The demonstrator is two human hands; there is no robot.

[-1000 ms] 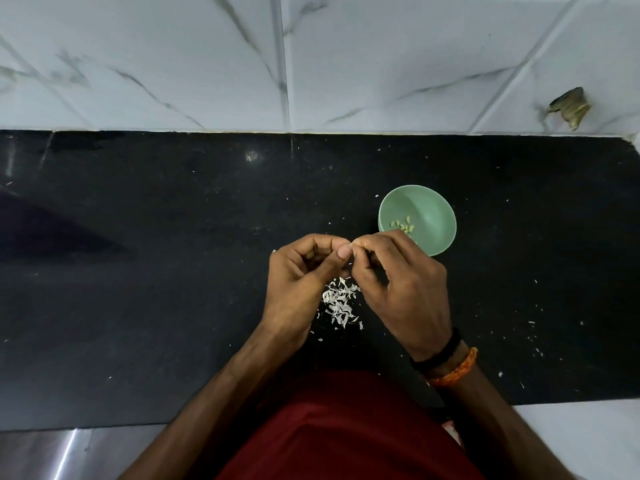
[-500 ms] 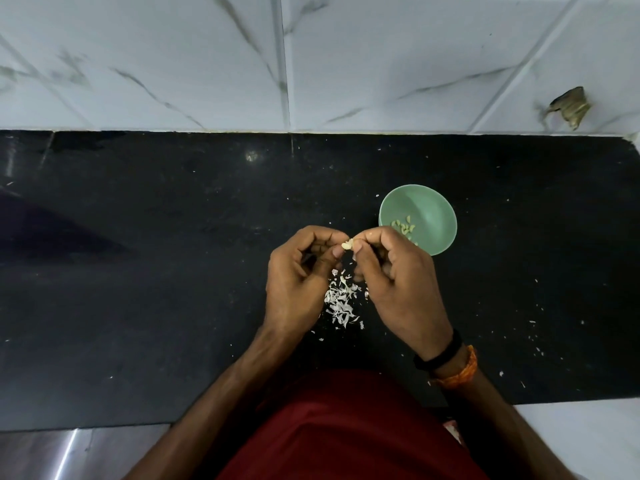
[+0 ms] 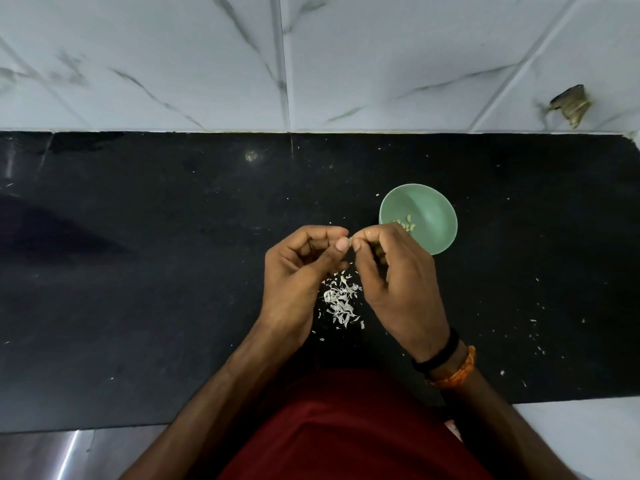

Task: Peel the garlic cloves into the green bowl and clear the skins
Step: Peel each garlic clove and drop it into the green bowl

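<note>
My left hand and my right hand meet fingertip to fingertip above the black counter. Between them they pinch a small garlic clove, of which only a pale sliver shows. The green bowl sits just beyond my right hand, which covers its near rim. Several peeled cloves lie inside it. A pile of white garlic skins lies on the counter between my wrists.
The black counter runs from a white marble-tiled wall at the back to its front edge near my red shirt. Small skin flecks are scattered to the right. A brownish scrap sticks to the wall at upper right.
Both hands have stayed together over the skin pile, fingers shifting slightly around the clove. The clove showed more half a second ago; it is now mostly hidden.
</note>
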